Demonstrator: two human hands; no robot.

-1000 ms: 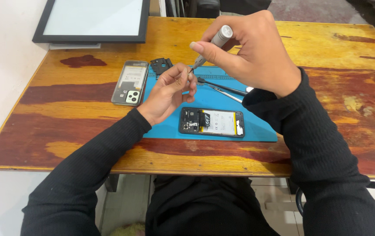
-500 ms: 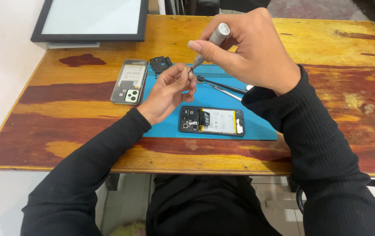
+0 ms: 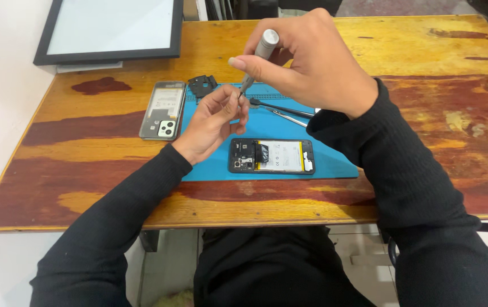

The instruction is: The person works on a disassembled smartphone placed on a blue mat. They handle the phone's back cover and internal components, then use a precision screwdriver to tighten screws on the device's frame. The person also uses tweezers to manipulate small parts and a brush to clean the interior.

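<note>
A: Item one, right hand (image 3: 318,59)?
B: Curled shut around a grey-handled screwdriver (image 3: 260,54), thumb and forefinger pinching the shaft, handle cap up at 12 o'clock, tip angled down toward 7 o'clock.

A: Item two, left hand (image 3: 213,122)?
B: Half closed, palm up, fingertips (image 3: 237,102) bunched at the screwdriver tip. Whether they pinch a small part, I cannot tell; too small to see.

A: Items beneath?
B: Opened phone (image 3: 271,156), back off, battery showing, lying on the blue mat (image 3: 323,159) at 6 o'clock of the hands. Both hands raised above it, not touching. Tweezers (image 3: 284,111) on the mat, just under the right hand.

A: Off the mat?
B: Phone back cover (image 3: 163,110) on the desk (image 3: 85,170), at 9 o'clock of the left hand. Small black bracket (image 3: 201,85) at 11 o'clock. Black-framed panel (image 3: 107,28) at the far left corner.

A: Change from half a second before?
B: Barely any. Both hands keep the same pose; phone, cover and tweezers unmoved.
</note>
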